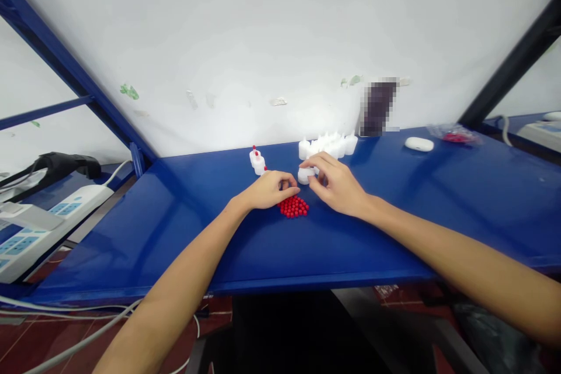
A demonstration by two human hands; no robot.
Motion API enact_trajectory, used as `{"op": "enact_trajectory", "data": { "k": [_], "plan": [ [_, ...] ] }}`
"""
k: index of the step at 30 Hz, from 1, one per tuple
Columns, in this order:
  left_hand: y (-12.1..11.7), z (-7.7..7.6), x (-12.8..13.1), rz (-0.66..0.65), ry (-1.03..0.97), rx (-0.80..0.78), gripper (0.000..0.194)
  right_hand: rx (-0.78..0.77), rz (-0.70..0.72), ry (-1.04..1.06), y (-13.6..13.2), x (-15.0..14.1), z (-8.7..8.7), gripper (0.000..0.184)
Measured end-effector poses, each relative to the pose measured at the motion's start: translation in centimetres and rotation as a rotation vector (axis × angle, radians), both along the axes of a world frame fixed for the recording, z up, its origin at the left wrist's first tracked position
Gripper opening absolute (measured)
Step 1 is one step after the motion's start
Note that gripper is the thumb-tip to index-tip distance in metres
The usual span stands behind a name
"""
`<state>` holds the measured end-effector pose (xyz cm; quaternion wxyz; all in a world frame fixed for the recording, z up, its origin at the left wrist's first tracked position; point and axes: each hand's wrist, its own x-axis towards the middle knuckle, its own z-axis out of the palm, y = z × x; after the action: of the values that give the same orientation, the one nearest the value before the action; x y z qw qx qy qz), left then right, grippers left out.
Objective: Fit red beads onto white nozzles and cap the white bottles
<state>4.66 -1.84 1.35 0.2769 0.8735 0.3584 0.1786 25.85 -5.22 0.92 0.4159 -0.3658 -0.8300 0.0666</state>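
My left hand (270, 189) rests on the blue table (175, 234) with its fingers curled in a pinch just above a pile of small red beads (294, 207); what it pinches is too small to see. My right hand (336, 183) is closed on a small white plastic piece (305, 175) right next to the left fingertips. Behind the hands stands a cluster of several white pieces (329, 145). To the left, two white pieces with red tips (256, 161) stand upright.
A white oval case (419, 144) and a clear bag with red bits (454, 135) lie at the back right. A dark blurred object (379, 107) leans on the white wall. White power strips (39, 225) and cables sit at the left beyond the table edge.
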Motion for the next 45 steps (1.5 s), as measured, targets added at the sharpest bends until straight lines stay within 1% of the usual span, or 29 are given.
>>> {"op": "enact_trajectory", "data": {
  "k": [2, 5, 9, 12, 16, 18, 20, 32, 37, 39, 41, 43, 45],
  "plan": [
    [0.1, -0.1, -0.1, 0.004, 0.005, -0.013, 0.027, 0.016, 0.012, 0.003, 0.0, 0.0, 0.0, 0.02],
    [0.2, -0.3, 0.0, 0.023, 0.003, 0.004, 0.025, 0.033, 0.047, -0.013, 0.1, 0.0, 0.0, 0.021],
    [0.3, -0.4, 0.1, 0.06, -0.033, 0.003, 0.027, -0.005, 0.059, -0.016, 0.3, 0.2, -0.3, 0.023],
    [0.4, -0.2, 0.2, 0.104, -0.122, -0.041, 0.032, -0.046, 0.059, -0.021, 0.1, 0.2, -0.2, 0.018],
    [0.4, 0.0, 0.4, 0.164, -0.299, -0.112, 0.035, -0.093, 0.141, -0.064, -0.3, 0.1, 0.1, 0.008],
    [0.3, 0.1, 0.5, 0.169, -0.373, -0.132, 0.035, -0.116, 0.169, -0.074, -0.4, 0.0, 0.2, 0.006],
    [0.2, 0.2, 0.7, 0.171, -0.404, -0.136, 0.035, -0.123, 0.176, -0.078, -0.4, 0.0, 0.2, 0.005],
    [-0.3, 0.1, 1.1, 0.116, -0.468, -0.154, 0.036, -0.11, 0.166, -0.095, -0.4, 0.1, 0.2, 0.004],
    [-1.0, 0.6, 1.0, 0.082, -0.383, -0.077, 0.041, -0.097, 0.103, -0.068, -0.1, 0.2, 0.0, 0.007],
    [-1.4, 0.8, 1.0, 0.047, -0.33, -0.016, 0.044, -0.099, 0.069, -0.046, 0.1, 0.3, -0.1, 0.016],
    [-1.6, 1.0, 1.1, 0.023, -0.278, 0.07, 0.047, -0.102, 0.05, -0.035, 0.3, 0.4, -0.2, 0.031],
    [-1.8, 1.0, 1.2, 0.019, -0.231, 0.164, 0.044, -0.103, 0.039, -0.036, 0.3, 0.5, -0.2, 0.041],
    [-1.9, 0.9, 1.3, 0.019, -0.186, 0.242, 0.04, -0.112, 0.042, -0.036, 0.3, 0.5, -0.1, 0.044]
  ]
}}
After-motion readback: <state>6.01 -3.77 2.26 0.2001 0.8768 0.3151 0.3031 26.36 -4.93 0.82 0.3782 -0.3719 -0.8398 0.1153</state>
